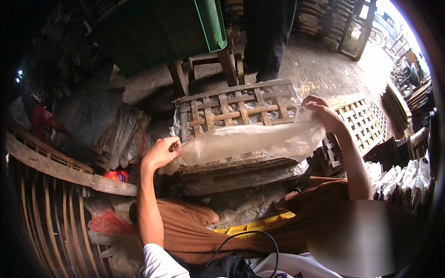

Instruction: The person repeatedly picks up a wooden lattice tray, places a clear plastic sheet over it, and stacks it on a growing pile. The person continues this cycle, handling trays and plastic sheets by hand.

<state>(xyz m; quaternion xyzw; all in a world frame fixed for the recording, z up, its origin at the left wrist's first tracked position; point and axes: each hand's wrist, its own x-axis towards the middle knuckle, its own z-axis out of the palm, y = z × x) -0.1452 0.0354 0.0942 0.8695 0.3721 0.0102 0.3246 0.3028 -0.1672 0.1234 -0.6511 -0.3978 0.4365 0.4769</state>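
A thin, translucent plastic sheet point(245, 141) is stretched between my two hands, its middle sagging a little. My left hand point(162, 154) pinches its left end between thumb and fingers. At the far right, my right hand point(321, 111) grips the other end, fingers closed over its edge. Below the sheet lies a woven bamboo rack point(232, 109), its slats crossing in an open lattice. More crumpled plastic shows around the rack's edges and through its gaps. The front part of the rack is hidden by the sheet.
A second bamboo lattice point(359, 120) leans at the right. Upright stacked sheets point(403, 180) stand near my right knee. A slatted wooden railing point(69, 167) curves along the left. Ahead are a green bin point(211, 28) on wooden legs and a standing person's dark trousers point(268, 37).
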